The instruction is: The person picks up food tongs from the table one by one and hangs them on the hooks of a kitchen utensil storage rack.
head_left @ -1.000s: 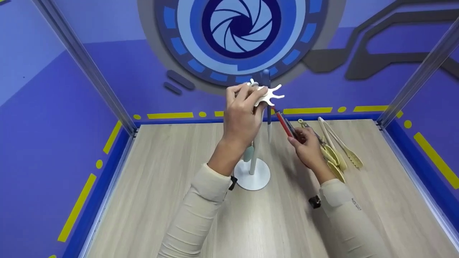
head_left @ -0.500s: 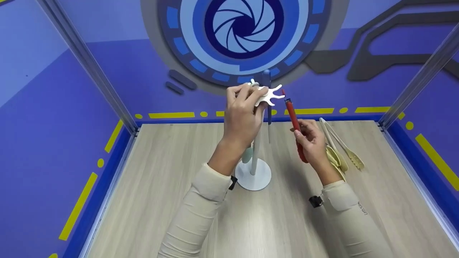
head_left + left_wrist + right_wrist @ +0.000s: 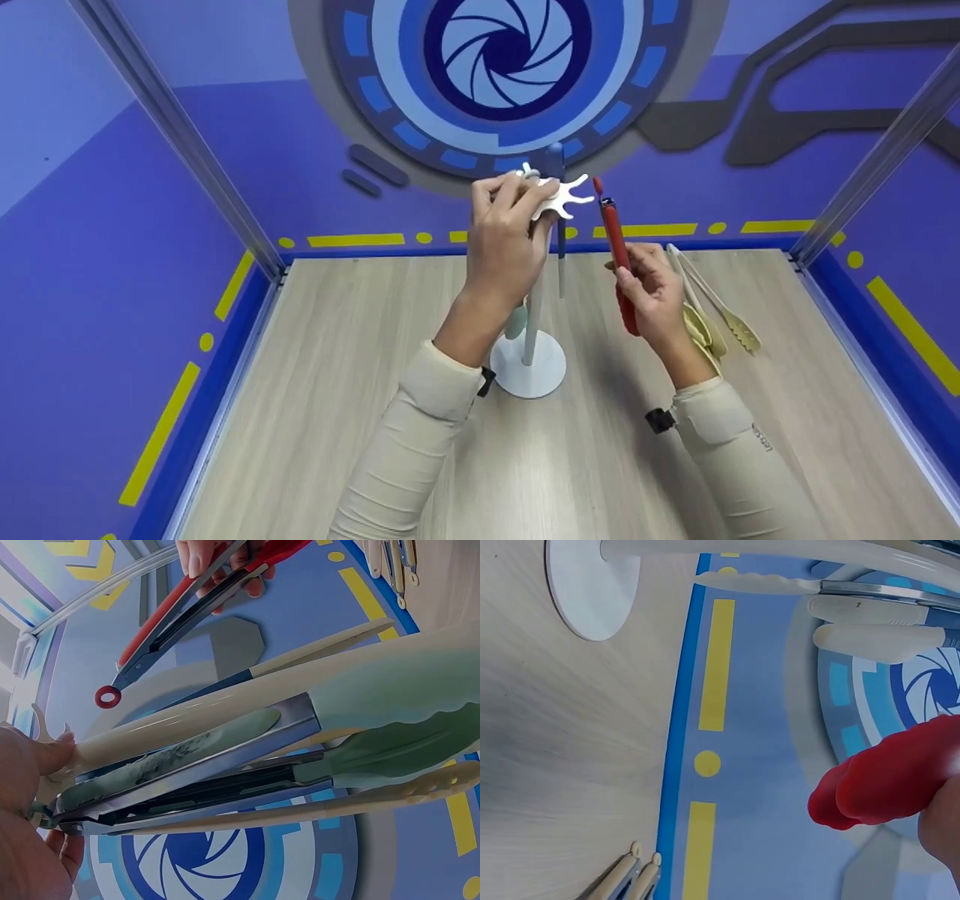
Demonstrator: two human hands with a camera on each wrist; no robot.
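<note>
My left hand point(image 3: 506, 232) grips the top of a white utensil stand point(image 3: 574, 199), whose curved hooks stick out to the right of the fingers. From the stand hang green-tipped tongs point(image 3: 247, 757), close to my left fingers in the left wrist view, and tongs with dark blue handles point(image 3: 556, 161). My right hand point(image 3: 652, 289) holds red tongs point(image 3: 615, 236) by the middle. Their hanging ring points up, just right of the hooks and apart from them. Red scalloped heads point(image 3: 889, 780) show in the right wrist view.
Several tongs with cream and yellow-green heads point(image 3: 739, 330) lie on the wooden table point(image 3: 360, 375) at the right, partly behind my right hand. The stand's round white base point(image 3: 529, 379) is at the middle. Patterned walls point(image 3: 247, 150) enclose the back and sides.
The red tongs have swung from a leftward slant to nearly upright, and their ring end has moved up and right, away from the stand. My left hand keeps its hold.
</note>
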